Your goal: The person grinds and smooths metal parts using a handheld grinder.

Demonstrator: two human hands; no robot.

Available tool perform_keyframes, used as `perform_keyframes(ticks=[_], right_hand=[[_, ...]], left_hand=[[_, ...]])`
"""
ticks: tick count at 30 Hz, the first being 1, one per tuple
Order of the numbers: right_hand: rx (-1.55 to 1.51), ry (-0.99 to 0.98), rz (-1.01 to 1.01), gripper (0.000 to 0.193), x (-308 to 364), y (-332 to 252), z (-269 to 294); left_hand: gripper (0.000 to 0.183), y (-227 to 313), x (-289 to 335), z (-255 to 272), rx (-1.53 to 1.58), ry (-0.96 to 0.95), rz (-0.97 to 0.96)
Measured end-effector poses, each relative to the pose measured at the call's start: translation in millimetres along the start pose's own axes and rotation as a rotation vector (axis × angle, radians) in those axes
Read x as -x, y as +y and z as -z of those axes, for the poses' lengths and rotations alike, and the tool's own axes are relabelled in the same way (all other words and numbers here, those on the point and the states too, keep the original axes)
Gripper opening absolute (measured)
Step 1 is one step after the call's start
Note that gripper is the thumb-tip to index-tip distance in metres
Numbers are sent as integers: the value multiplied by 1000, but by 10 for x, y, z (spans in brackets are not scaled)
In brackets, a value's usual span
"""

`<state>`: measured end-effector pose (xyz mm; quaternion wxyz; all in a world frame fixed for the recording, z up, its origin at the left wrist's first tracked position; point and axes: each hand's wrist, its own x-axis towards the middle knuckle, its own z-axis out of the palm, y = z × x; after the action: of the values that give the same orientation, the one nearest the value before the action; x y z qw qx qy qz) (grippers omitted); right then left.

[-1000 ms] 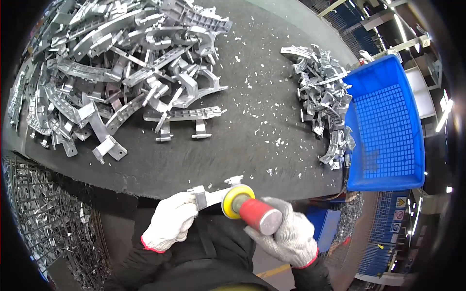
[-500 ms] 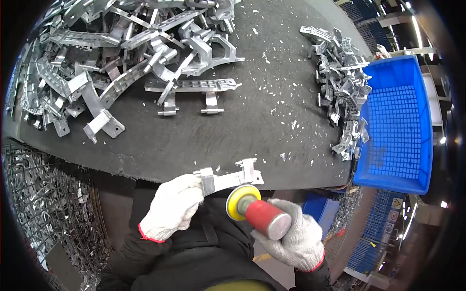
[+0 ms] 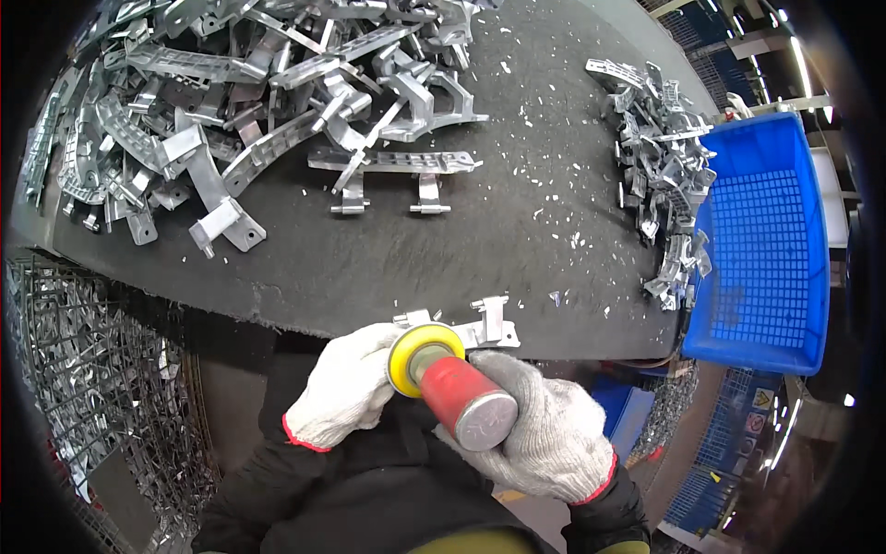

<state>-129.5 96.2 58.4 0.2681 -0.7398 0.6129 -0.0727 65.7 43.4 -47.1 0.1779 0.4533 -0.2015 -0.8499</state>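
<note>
Holding a Metal Bracket (image 3: 492, 320) at a Disc Tool (image 3: 457, 390)

Head view: The metal bracket is at the near edge of the dark table (image 3: 517, 258). The left hand (image 3: 346, 390), gloved, has its fingers curled closed around the left end of the part. The right hand (image 3: 558, 427), also gloved, has its fingers wrapped around the red body of the disc tool. The yellow disc (image 3: 420, 338) overlaps the metal bracket; contact cannot be confirmed from this angle.

Progress: One part is in hand and is judged unfinished. A large heap of brackets (image 3: 208, 175) lies at left; a smaller heap (image 3: 678, 194) lies at right, beside a blue crate (image 3: 757, 240). Whether either heap is already worked cannot be determined.

Labels: Sign plates (image 3: 762, 399) hang at far right, one bearing a yellow triangle; any lettering is too small to read.
</note>
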Motion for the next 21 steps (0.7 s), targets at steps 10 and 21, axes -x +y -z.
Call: perform_keyframes(ticks=[10, 21], right_hand=[[5, 59, -92, 60, 472, 84, -193], [-23, 377, -324, 67, 1158, 445, -43]], left_hand=[[38, 374, 188, -33, -94, 10, -56], [29, 526, -39, -1013, -780, -147, -734]])
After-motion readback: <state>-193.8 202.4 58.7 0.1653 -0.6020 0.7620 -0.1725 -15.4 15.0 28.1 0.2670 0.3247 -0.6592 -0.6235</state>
